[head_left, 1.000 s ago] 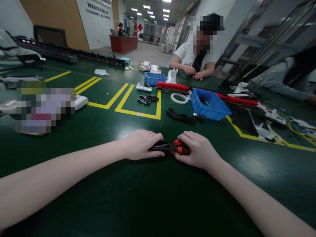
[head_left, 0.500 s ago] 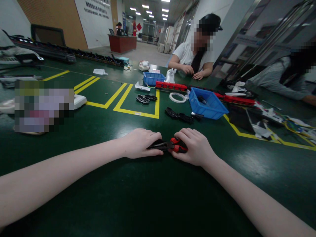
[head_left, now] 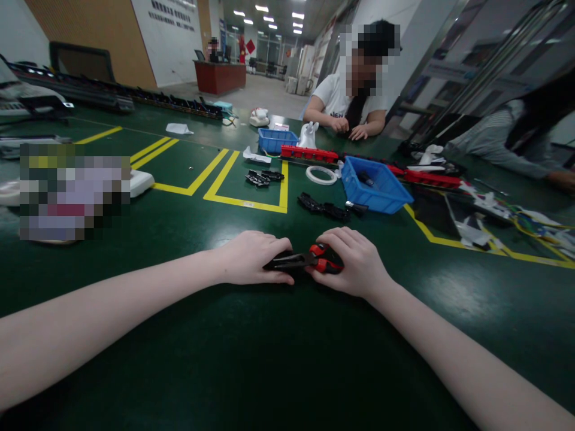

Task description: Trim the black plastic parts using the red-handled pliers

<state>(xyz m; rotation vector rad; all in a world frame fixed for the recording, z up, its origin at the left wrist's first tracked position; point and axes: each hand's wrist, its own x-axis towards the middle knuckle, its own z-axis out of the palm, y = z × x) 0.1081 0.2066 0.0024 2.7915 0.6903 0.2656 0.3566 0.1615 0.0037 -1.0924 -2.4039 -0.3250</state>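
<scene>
Well in from green table's [head_left: 287, 359] far edge, by R hand [head_left: 357, 262] and L hand [head_left: 251, 257] resp. are gripped red/blk pliers [head_left: 305, 258] and, seemingly, dk pc [head_left: 279, 256], mostly hidden. If pliers slip, L fingertips [head_left: 287, 279] could be nipped or pc cracked.

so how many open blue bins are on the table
2. The larger blue bin sits right of the white tape ring; the smaller blue bin stands farther back, left of the white figure. Others could be hidden from view.
</scene>
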